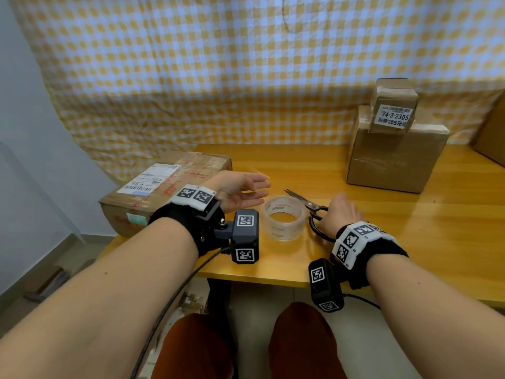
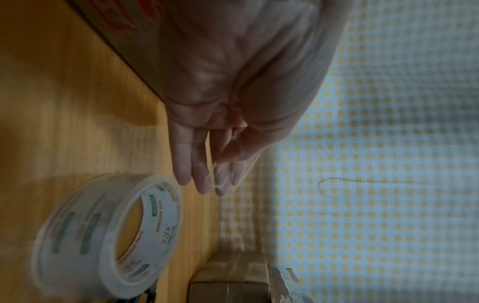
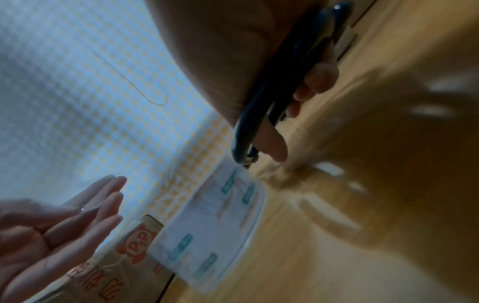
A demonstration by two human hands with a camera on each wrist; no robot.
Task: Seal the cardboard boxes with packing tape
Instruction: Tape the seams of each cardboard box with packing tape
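A roll of clear packing tape lies flat on the wooden table. My left hand hovers just left of it with fingers straight, and a small clear strip of tape clings to the fingertips. Behind that hand sits a flat cardboard box with a shipping label and red print. Right of the roll, my right hand grips the black handles of the scissors, whose blades point at the roll, slightly apart.
A taped cardboard box stands at the back right with a small labelled box on top. Another box shows at the right edge. A yellow checked cloth hangs behind the table. My knees are below the front edge.
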